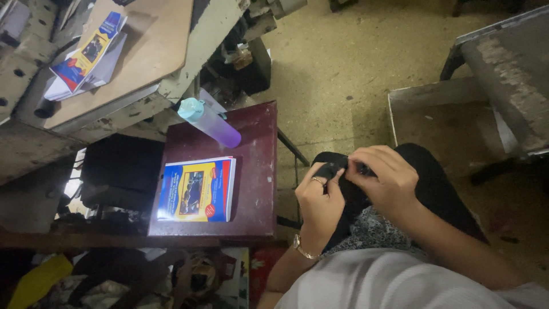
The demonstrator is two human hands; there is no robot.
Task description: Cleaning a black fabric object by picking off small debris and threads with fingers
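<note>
My left hand (320, 200), with a ring and a gold wrist bracelet, pinches a piece of black cloth (440, 189) that lies over my lap. My right hand (386, 177) grips the same black cloth right beside it, fingers closed over the top edge. A patterned grey fabric (372, 232) shows under the black cloth, below both hands.
A dark red stool (257, 171) to the left bears a blue and yellow book (197, 189) and a purple bottle with a teal cap (209, 121). A wooden board (154, 51) with more booklets (86, 54) lies at upper left. A grey metal bench (509, 68) stands at right.
</note>
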